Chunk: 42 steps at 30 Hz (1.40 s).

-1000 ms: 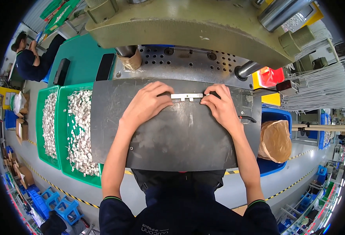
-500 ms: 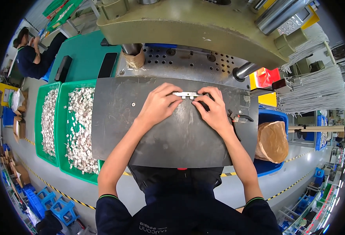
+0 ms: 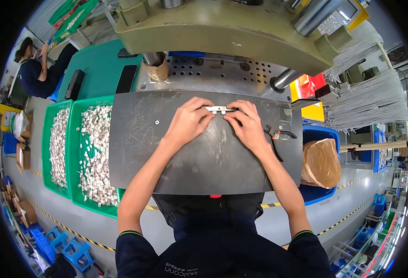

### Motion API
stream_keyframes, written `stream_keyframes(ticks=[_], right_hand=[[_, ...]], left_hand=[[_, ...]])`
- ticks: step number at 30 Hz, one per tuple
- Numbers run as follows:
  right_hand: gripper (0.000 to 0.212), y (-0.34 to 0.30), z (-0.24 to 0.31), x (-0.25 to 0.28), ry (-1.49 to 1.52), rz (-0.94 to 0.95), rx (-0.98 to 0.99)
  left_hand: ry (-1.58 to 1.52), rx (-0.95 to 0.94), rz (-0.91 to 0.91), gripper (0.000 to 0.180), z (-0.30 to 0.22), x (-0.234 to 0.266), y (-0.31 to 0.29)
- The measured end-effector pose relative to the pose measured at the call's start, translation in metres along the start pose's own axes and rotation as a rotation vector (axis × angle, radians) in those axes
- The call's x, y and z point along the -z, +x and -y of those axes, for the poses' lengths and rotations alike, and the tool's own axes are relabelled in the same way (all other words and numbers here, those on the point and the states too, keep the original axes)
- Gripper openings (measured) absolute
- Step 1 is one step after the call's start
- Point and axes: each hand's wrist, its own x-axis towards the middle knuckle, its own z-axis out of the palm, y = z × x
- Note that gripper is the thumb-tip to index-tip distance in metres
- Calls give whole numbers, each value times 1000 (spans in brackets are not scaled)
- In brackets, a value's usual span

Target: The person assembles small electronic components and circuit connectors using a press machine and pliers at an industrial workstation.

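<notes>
A short silvery metal bar [image 3: 220,108] is held level above the far half of the dark work board [image 3: 199,171]. Small white pieces show along its near edge. My left hand [image 3: 188,122] pinches the bar's left end between thumb and fingers. At the other end, my right hand [image 3: 247,125] closes its thumb and fingertips on the bar, partly covering it. To the right of that hand lies a pair of pliers [image 3: 275,148] with black handles and a touch of red.
Left of the board stand two green bins [image 3: 120,207] [image 3: 46,153] of small white parts. A heavy olive press [image 3: 231,44] overhangs the far side. A brown paper bag [image 3: 321,164] sits in a blue bin [image 3: 322,199]. Grey wires [image 3: 370,102] hang far right; a person [image 3: 39,76] sits far left.
Both hands keep their pinch on the metal bar, with only slight finger movement. The whole view has shifted a little.
</notes>
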Motion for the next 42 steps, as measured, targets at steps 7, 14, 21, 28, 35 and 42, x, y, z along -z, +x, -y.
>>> stream_keyframes(ticks=[7,14,21,28,35,42], right_hand=[[15,0,-1,-1,20,11,-21],[18,2,5,1,-11,-14,-13],[18,6,3,-5,-43,-20,16],[18,6,2,1,-57,-39,37],[15,2,3,-3,-9,-47,18],[13,1,3,-2,38,-16,-32]], left_hand=[[42,-70,-42,11,2,-3,0],[13,-29,-49,10,2,-6,-3],[-23,43,-76,10,3,-6,-2],[-15,38,-68,10,3,-6,0],[-18,42,-50,9,2,-4,-2],[-1,10,-44,8,2,-4,-2]])
